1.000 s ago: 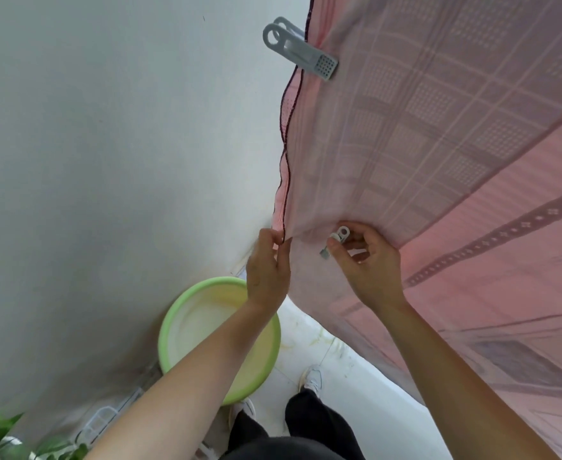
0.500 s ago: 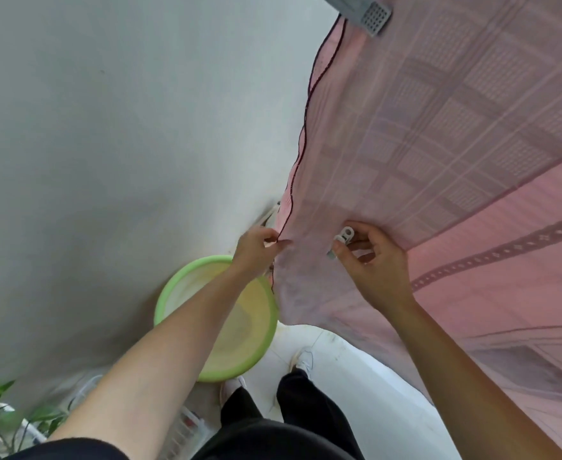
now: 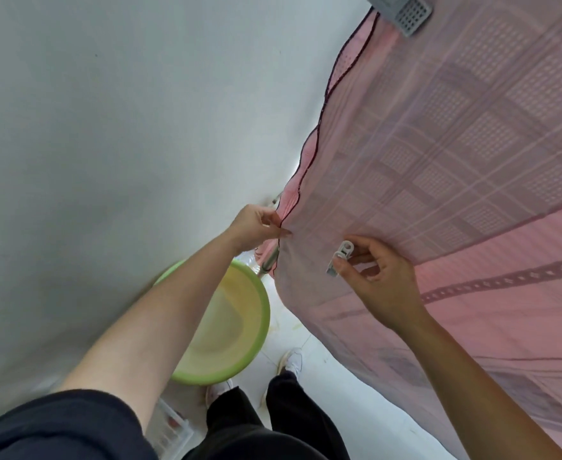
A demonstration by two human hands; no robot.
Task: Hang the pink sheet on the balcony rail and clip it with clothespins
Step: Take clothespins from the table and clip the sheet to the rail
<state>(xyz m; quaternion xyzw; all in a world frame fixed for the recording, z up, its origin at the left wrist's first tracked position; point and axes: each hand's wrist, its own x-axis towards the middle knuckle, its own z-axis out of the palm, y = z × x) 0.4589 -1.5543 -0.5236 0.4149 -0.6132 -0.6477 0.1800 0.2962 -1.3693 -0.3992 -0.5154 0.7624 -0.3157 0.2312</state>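
Note:
The pink sheet [image 3: 455, 154] hangs over the right half of the view, with a dark wavy hem along its left edge. My left hand [image 3: 256, 227] pinches that hem beside a metal rail post [image 3: 270, 258]. Just to the right, my right hand [image 3: 377, 277] holds a small white clothespin [image 3: 341, 257] between thumb and fingers, against the cloth. A large grey clothespin [image 3: 405, 8] grips the sheet's top edge at the upper right, partly cut off by the frame.
A plain white wall [image 3: 123, 127] fills the left. A green basin [image 3: 230, 327] stands on the tiled floor below my left forearm. My legs and white shoes [image 3: 291, 360] are at the bottom, next to a clear plastic box [image 3: 170, 429].
My left hand has slid left and down along the hem toward the rail post. The view has tilted down, so the grey clothespin has moved to the top edge.

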